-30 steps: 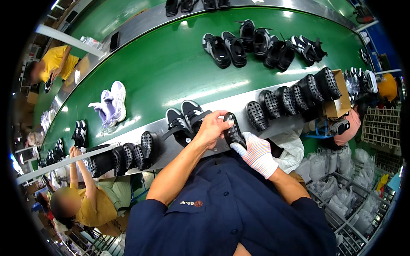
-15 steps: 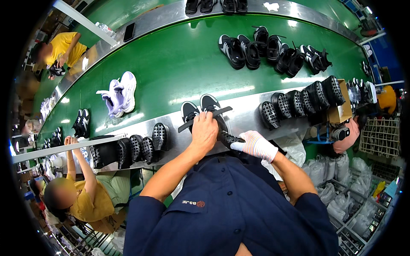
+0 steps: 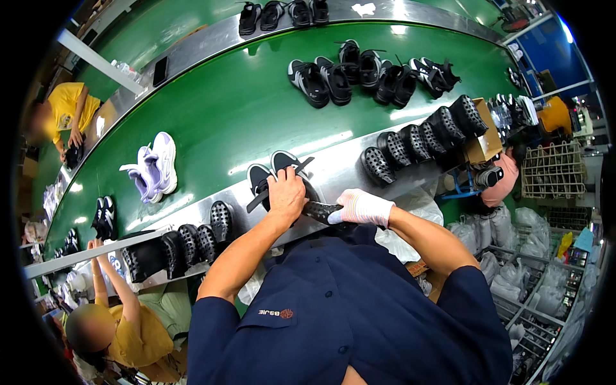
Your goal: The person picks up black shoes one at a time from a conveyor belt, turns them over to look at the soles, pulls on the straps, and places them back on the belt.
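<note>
A pair of black sneakers with pale grey toes and loose dark straps (image 3: 258, 174) stands on the metal ledge before me, toes pointing away. My left hand (image 3: 286, 194), bare, is closed over the opening of the pair, its fingers hiding part of the shoes. In a striped white glove, my right hand (image 3: 364, 208) grips a black shoe form dotted with holes (image 3: 319, 210). The form's far end lies right against the sneaker's heel, beside my left hand; whether it is inside the shoe I cannot tell.
More dotted shoe forms line the ledge at right (image 3: 410, 144) and left (image 3: 188, 242). On the green belt (image 3: 224, 106) are lilac sneakers (image 3: 154, 168) and several black sneakers (image 3: 327, 80). Co-workers in yellow (image 3: 138, 333) are at left. Wire racks (image 3: 545, 282) hold bagged goods at right.
The view has turned, so most things sit further left. Both my hands keep their holds on sneaker and form. The far-left co-worker's hands have lowered with a dark shoe.
</note>
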Motion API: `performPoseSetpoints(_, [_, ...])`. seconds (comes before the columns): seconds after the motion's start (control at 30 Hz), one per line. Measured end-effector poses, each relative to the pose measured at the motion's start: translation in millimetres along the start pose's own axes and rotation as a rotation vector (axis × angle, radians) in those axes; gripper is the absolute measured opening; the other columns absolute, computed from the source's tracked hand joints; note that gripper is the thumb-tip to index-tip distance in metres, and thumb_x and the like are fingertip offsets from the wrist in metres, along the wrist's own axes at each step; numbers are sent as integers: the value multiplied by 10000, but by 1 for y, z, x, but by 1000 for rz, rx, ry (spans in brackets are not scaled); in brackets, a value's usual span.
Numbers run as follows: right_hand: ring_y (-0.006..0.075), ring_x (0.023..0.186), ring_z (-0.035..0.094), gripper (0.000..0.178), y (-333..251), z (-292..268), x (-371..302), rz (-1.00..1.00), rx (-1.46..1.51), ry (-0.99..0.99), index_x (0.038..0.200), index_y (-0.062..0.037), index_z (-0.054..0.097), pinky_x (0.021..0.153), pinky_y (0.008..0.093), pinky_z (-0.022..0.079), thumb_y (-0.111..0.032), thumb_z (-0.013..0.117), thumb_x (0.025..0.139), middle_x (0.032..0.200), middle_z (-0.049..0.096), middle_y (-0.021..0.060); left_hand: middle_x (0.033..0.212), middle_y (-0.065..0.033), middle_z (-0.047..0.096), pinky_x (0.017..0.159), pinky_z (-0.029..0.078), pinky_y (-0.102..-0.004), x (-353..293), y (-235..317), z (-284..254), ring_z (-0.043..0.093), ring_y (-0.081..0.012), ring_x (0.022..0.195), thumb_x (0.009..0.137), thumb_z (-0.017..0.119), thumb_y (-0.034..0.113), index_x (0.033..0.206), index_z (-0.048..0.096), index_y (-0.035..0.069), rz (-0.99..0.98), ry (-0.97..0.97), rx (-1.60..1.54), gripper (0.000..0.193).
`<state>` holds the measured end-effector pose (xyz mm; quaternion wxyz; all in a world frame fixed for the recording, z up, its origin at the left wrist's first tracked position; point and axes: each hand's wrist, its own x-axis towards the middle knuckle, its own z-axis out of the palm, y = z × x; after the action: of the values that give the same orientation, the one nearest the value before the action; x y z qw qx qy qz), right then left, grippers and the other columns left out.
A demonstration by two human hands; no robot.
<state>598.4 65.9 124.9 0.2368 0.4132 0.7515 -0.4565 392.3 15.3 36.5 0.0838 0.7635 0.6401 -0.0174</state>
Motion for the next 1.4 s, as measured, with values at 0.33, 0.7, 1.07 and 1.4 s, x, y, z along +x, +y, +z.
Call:
performPoseSetpoints(0.33, [392,907,735,433,6,11,33,69,-92,264,943,31,763,821,443,570,-392,692,888,941,750,246,927,-249,654,800,531,-518,29,-22,-13,654,-438,893,838,641,207,861,690,-26,243,-74,-636,239])
performPoseSetpoints(0.7, [422,836,731,235,22,70,82,142,-159,673,1031,-7,644,742,518,580,-222,564,979,909,738,240,994,-262,679,833,536,-524,38,44,4,669,-408,954,901,684,262,1015,633,-7,-250,183,-400,297])
performPoseSetpoints(1.07, [427,878,728,259,22,67,81,210,-89,585,1057,-13,639,791,528,573,-239,640,931,937,742,239,1049,-276,670,841,521,-548,42,40,17,692,-448,963,809,744,93,1248,520,29,-189,-121,-368,497])
performPoseSetpoints(1.4, [428,977,674,449,75,76,80,-28,488,870,1280,11,591,899,468,543,-122,743,879,1016,703,237,1315,-323,568,910,545,-533,17,29,3,651,-486,1089,800,815,107,1500,434,189,-205,94,-640,801])
